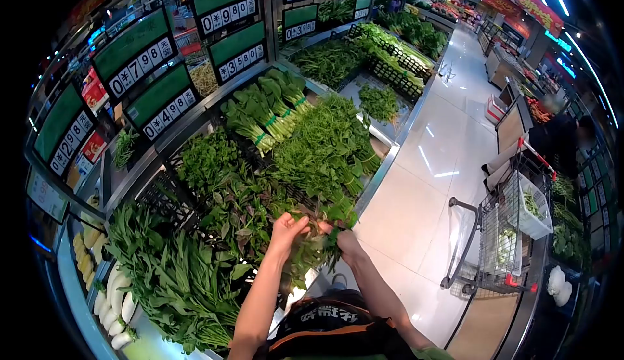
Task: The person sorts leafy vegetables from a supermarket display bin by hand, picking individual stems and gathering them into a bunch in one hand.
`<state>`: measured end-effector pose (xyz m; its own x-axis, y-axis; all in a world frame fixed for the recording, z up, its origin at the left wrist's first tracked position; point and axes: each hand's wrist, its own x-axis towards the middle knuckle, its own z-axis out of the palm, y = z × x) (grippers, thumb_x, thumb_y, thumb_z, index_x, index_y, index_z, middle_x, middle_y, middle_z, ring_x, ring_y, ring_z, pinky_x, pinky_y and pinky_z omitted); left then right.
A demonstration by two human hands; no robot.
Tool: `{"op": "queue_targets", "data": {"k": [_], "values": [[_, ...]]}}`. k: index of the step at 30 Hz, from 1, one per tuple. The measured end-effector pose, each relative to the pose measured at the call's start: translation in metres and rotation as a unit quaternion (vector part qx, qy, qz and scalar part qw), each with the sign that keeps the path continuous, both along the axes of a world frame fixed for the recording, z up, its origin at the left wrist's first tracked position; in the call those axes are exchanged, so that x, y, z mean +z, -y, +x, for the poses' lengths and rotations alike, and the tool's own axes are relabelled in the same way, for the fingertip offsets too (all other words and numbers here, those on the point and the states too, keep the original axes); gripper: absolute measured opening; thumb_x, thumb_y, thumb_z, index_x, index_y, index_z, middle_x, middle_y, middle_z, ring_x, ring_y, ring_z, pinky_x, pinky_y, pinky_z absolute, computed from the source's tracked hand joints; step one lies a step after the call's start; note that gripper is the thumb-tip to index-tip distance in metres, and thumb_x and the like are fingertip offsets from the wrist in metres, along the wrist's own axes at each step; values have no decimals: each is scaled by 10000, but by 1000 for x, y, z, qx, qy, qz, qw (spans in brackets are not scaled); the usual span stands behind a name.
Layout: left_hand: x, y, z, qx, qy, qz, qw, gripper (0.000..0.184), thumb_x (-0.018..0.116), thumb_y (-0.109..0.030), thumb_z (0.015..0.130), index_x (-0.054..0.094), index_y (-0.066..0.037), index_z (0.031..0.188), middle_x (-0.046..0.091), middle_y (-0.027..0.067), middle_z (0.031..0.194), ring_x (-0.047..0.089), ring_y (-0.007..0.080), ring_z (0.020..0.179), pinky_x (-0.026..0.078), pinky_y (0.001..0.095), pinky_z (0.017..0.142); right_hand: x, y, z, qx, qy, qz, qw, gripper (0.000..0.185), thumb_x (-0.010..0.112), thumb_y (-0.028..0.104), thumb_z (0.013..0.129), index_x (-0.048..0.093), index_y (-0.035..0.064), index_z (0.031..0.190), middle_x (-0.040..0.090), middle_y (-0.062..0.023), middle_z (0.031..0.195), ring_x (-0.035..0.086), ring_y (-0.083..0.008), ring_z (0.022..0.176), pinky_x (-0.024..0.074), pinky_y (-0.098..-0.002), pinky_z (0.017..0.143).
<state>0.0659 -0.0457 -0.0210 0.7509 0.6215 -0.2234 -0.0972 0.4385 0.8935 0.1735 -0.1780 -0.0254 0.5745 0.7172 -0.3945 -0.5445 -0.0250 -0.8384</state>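
Head view showed the stall, its heaped greens, then a leafy bunch between my hands near the edge, left hand pinching its stems, right hand's fingers too hidden to tell; uneven tugging could have torn leaves.

Single head-worn view, facing forward and down, left hand, right hand close
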Motion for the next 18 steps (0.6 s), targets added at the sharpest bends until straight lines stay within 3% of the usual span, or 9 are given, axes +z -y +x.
{"op": "queue_targets", "data": {"k": [7,10,11,12,14,16,18], "values": [[-2,24,-13,-34,72,-5,997,130,661,-54,855,604,-33,970,633,47,1026,593,106,915,468,241,789,14,7,0,-19,6,33,999,229,678,155,853,617,25,1032,614,-15,926,568,-106,805,465,-256,702],[-9,16,-22,-92,67,91,989,104,636,-140,889,613,-46,927,611,46,1083,573,129,986,462,269,838,20,17,4,4,79,51,996,227,677,144,851,611,20,1030,604,-12,934,561,-106,816,458,-255,713],[-23,4,-22,-105,55,124,985,213,586,-262,925,616,-53,902,598,38,1138,558,148,1037,453,294,875,19,22,5,4,109,51,993,229,682,135,845,611,25,1032,606,-11,932,559,-108,822,457,-256,720],[9,8,-23,-75,46,11,996,300,549,-336,940,613,-47,896,597,47,1162,559,149,1035,454,297,857,17,27,5,6,137,52,989,232,686,127,838,611,29,1035,608,-10,929,557,-110,829,456,-258,727],[20,-4,-20,-47,28,19,998,316,556,-349,936,627,-43,904,595,56,1188,567,150,1030,460,301,842,22,23,12,9,204,66,977,242,696,111,825,612,37,1039,612,-9,923,553,-115,842,453,-260,741],[23,-12,-9,-66,-58,144,986,268,632,-305,897,670,-41,873,604,17,1019,559,115,883,443,283,766,31,24,13,31,219,73,973,264,700,99,820,598,33,1054,606,-6,941,549,-116,863,447,-263,769],[46,-2,0,-97,-45,177,978,179,689,-214,857,659,-41,821,566,-3,939,514,89,797,409,266,714,46,25,11,44,263,76,961,284,708,99,814,595,26,1063,609,-7,951,551,-118,871,449,-269,776]]}}
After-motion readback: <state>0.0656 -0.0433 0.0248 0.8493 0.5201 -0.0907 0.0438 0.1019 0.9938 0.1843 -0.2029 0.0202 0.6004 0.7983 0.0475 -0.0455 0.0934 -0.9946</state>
